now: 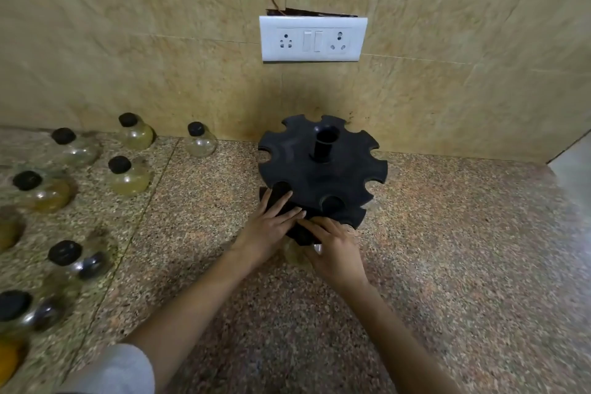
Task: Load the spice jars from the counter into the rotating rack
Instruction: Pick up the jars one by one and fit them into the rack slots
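Observation:
The black rotating rack (323, 176) stands on the counter by the wall, with notched slots around its two tiers. A glass spice jar (293, 254) with pale contents sits at the rack's front lower tier, mostly hidden between my hands. My right hand (335, 253) wraps around this jar from the right. My left hand (271, 227) lies against the lower tier's left edge, fingers straight and pressed on the rack. Several black-capped jars stand on the counter to the left, among them one nearest the rack (200, 140) and one with yellowish contents (128, 176).
The speckled stone counter (447, 249) stretches to the right of the rack. A tiled wall with a white socket plate (311, 39) rises just behind the rack. Jars with dark contents (80, 261) crowd the left edge.

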